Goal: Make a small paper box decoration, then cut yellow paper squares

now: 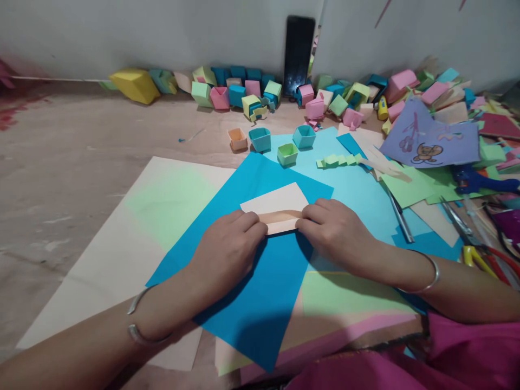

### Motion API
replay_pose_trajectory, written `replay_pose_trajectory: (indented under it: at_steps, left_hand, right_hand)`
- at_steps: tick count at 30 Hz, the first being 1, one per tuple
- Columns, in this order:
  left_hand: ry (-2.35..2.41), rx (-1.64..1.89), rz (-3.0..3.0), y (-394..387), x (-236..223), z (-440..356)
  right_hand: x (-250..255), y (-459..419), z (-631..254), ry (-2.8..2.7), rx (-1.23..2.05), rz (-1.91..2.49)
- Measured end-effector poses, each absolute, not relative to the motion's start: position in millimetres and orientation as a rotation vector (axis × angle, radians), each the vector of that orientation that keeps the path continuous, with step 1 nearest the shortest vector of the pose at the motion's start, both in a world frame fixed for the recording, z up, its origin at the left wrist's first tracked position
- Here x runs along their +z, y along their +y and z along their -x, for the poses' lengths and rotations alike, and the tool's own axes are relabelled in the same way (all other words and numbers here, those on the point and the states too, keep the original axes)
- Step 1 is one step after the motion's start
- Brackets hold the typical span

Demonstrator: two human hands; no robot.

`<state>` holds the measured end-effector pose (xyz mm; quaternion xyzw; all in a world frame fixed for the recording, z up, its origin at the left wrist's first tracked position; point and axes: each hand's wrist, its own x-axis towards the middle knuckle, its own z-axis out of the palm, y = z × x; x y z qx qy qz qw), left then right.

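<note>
A small peach paper sheet (276, 205) lies on a large blue sheet (260, 281), its near edge folded up into a strip. My left hand (229, 246) pinches the left end of that fold with its fingers closed. My right hand (335, 230) pinches the right end the same way. Both wrists wear thin metal bangles.
Cream (122, 254), light green and cyan sheets (357, 189) lie under the blue one. Several small folded paper boxes (260, 138) stand beyond, more piled along the wall beside a black phone (299, 54). At right lie paper scraps, a pen (400, 216), scissors (475, 244) and a drawing (430, 138).
</note>
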<state>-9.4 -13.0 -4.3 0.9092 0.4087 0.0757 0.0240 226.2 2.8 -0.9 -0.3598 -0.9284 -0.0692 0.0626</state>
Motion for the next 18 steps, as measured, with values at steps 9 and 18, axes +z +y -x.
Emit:
replay_pose_trajectory:
  at_steps: [9,18]
  left_hand:
    - [1.265,0.277,-2.789,-11.2,-7.0,7.5]
    - [1.418,0.243,-2.461,-3.5,-5.9,7.3]
  right_hand:
    - [-1.2,4.6,-223.9,-2.817,-0.102,1.189]
    - [3.0,19.3,-223.3,-2.791,0.235,1.442]
